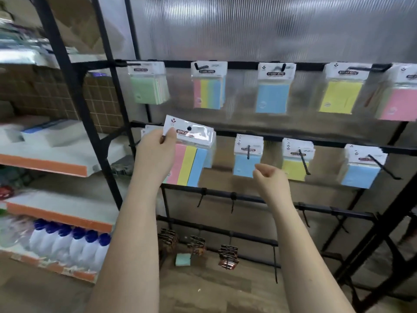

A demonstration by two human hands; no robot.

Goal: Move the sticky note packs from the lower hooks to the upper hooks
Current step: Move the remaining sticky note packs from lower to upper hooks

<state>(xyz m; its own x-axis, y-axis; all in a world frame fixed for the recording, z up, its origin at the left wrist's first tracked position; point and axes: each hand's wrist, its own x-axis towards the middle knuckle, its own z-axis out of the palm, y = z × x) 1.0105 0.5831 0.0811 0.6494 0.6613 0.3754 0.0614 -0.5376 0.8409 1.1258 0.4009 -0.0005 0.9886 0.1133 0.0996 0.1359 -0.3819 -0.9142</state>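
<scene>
Pinching one striped pack (190, 159), left grip (155, 152); right grip (268, 177) loosely curled, holding nothing

The left hand (155, 152) covers the left part of the held multicolour pack (190, 154). The pink pack (400, 98) on the upper rail is cut by the right edge. Left shelves (45, 152) are blurred; small print on all headers is illegible.

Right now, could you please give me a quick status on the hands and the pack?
Left hand pinches striped pack, off its hook. Right hand loosely curled, empty. Upper hook already holds packs.
</scene>
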